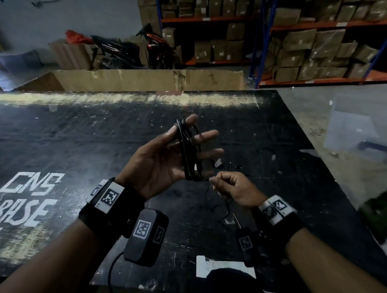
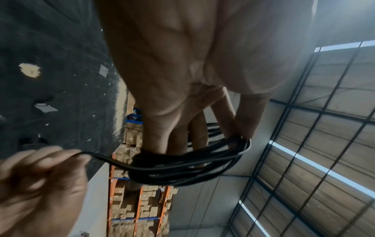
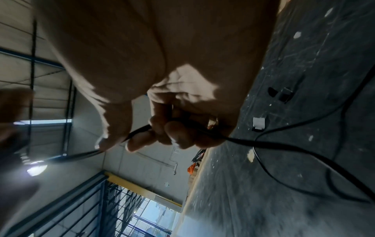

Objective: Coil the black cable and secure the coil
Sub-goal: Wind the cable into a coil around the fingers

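Note:
The black cable is wound in several loops into a coil (image 1: 189,151) (image 2: 182,168) around the spread, straight fingers of my left hand (image 1: 160,163) (image 2: 182,64), palm up above the black table (image 1: 75,141). My right hand (image 1: 219,181) (image 3: 162,128), just below and right of the coil, pinches the free run of cable (image 3: 284,144) between thumb and fingertips. From that hand (image 2: 40,176) a short stretch leads to the coil. The loose tail (image 1: 225,207) trails in curves on the table under my right wrist.
Small white and black bits (image 1: 218,163) lie on the table beyond the coil, and a white label (image 1: 207,266) lies near the front edge. A clear plastic bag (image 1: 355,129) lies on the floor right of the table. Carton-filled shelves (image 1: 317,43) stand behind.

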A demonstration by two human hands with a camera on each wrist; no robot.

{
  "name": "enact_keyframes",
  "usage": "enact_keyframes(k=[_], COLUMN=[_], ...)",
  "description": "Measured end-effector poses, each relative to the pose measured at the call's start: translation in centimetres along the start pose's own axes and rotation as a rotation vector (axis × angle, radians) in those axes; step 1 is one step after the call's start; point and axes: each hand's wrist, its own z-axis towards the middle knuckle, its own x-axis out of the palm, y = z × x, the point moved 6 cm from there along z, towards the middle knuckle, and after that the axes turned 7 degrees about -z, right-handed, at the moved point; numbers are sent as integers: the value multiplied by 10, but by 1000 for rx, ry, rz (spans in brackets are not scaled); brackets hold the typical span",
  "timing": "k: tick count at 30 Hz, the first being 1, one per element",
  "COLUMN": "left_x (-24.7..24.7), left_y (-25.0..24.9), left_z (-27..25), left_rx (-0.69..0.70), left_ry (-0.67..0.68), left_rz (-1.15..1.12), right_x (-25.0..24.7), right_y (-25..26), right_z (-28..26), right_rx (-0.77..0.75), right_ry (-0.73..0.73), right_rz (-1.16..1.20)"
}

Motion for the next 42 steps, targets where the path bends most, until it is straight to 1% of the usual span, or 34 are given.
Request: enact_keyframes(k=[3,6,8,11,13,16,18,21,26,27,29,32,34,36,38,40,42], left_x=[-2,-16,-25,-37,-42,-48,-53,-54,-46,-47,-50,-58,-64,-69,-69,-69,-67], left_y=[18,38,48,51,50,48,46,44,48,48,45,36,33,30,27,24,18], left_z=[-7,-13,-15,-14,-13,-13,-12,-9,-3,-2,1,2,3,3,3,4,7], left_rx=[-107,-196,-233,-252,-246,-243,-225,-193,-213,-207,-162,-66,-20,13,45,63,91], left_ry=[41,-16,-82,-189,-220,-250,-281,-289,-164,-161,-210,-339,-389,-408,-409,-412,-423], left_rz=[89,251,301,380,425,515,574,655,867,876,874,786,669,553,456,379,293], right_x=[-20,-36,-38,-31,-29,-32,-32,-32,-34,-33,-31,-28,-24,-18,-12,-6,-1], right_y=[11,40,64,94,104,110,108,105,105,104,102,101,102,96,82,65,48], right_z=[14,23,25,17,14,14,14,12,10,10,8,-1,-10,-19,-24,-28,-32], right_rx=[23,57,63,52,29,-11,-5,-14,-16,-17,-20,-60,-119,-157,-146,-104,-60], right_ry=[-66,-99,-53,64,89,18,-18,-62,-84,-88,-99,-166,-225,-260,-278,-293,-301], right_rz=[-110,-187,-268,-371,-488,-642,-657,-618,-547,-550,-545,-473,-358,-222,-40,145,243])
